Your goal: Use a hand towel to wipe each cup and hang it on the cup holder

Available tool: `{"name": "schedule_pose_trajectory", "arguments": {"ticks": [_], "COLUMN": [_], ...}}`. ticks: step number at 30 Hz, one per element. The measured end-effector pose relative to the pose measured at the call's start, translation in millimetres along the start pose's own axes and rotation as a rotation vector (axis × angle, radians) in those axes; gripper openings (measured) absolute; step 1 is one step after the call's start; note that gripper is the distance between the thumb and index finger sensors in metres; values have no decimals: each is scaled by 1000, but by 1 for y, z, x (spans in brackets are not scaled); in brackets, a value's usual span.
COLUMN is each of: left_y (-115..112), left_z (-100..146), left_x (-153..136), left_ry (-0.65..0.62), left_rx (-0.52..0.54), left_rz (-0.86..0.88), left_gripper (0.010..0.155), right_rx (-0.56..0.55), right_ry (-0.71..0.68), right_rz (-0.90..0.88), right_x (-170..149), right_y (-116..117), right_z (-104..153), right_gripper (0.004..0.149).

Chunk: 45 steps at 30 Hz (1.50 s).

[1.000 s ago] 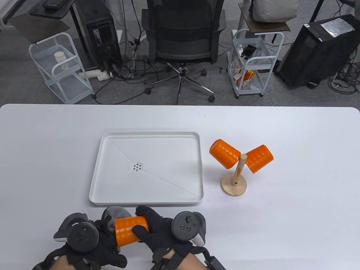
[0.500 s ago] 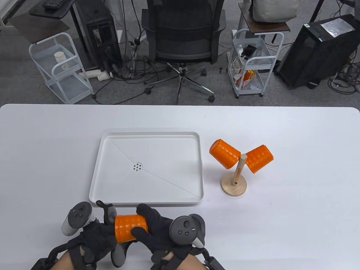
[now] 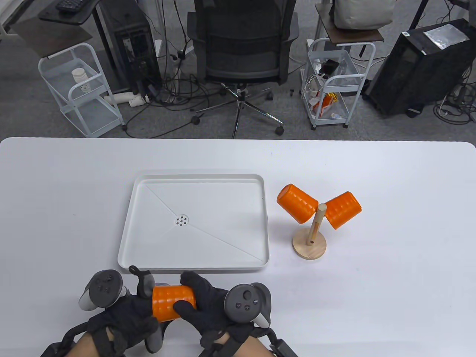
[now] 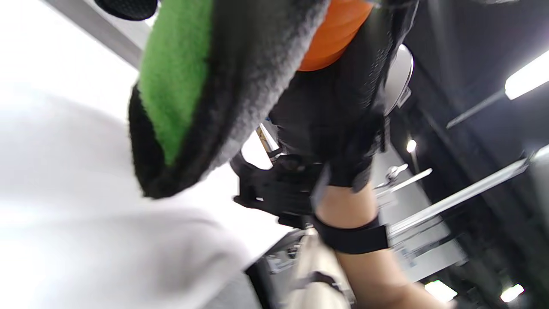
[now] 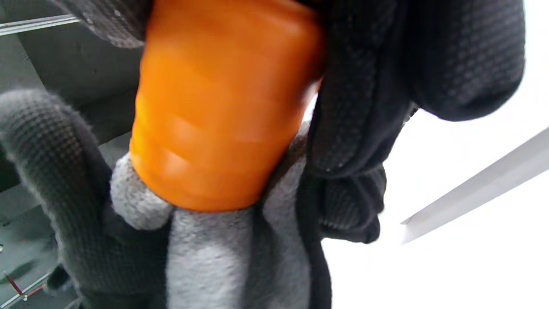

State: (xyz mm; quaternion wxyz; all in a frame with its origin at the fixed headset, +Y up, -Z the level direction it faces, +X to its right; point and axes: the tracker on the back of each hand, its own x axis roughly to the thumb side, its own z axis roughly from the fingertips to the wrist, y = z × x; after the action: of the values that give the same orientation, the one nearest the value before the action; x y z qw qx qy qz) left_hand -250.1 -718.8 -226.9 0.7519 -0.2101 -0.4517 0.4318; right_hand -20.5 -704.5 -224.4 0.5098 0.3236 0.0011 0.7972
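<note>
My right hand [image 3: 195, 297] grips an orange ribbed cup [image 3: 171, 302] lying sideways just above the table's near edge, thumb in front and fingers [image 5: 356, 90] over the top. My left hand [image 3: 134, 314] holds a grey hand towel [image 3: 147, 281] bunched against the cup's left end. In the right wrist view the towel [image 5: 214, 257] is stuffed at the mouth of the cup [image 5: 218, 116]. The left wrist view shows the towel's [image 4: 223, 86] green side below the cup [image 4: 334, 38]. To the right, a wooden cup holder [image 3: 309, 243] carries two orange cups [image 3: 297, 203] [image 3: 343, 209] on its pegs.
A white drain tray [image 3: 128, 238] with nothing in it lies just beyond my hands, left of the cup holder. Past the table's far edge stand an office chair [image 3: 241, 48] and two wire carts [image 3: 80, 93].
My left hand has twisted at the cup's mouth, swinging its tracker out to the left and turning the towel. The right hand and cup have stayed nearly in place.
</note>
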Motion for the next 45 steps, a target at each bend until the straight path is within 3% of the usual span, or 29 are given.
{"name": "schedule_pose_trajectory", "arguments": {"ticks": [10, 14, 20, 33, 45], "left_y": [-1, -2, -1, -6, -3], "left_z": [4, 5, 3, -1, 0], "left_x": [24, 27, 16, -23, -34], "left_ry": [-7, -1, -6, -8, -83], "left_rx": [11, 21, 37, -2, -6], "left_rz": [-434, -501, -221, 549, 754], "left_gripper": [82, 81, 83, 87, 95], "right_rx": [19, 22, 10, -2, -14], "right_ry": [19, 18, 19, -99, -161], "right_rz": [-45, -47, -40, 168, 254], "right_x": [0, 1, 0, 14, 18], "right_y": [1, 2, 1, 5, 3], "right_z": [0, 0, 1, 2, 2], "right_gripper": [81, 81, 80, 78, 78]}}
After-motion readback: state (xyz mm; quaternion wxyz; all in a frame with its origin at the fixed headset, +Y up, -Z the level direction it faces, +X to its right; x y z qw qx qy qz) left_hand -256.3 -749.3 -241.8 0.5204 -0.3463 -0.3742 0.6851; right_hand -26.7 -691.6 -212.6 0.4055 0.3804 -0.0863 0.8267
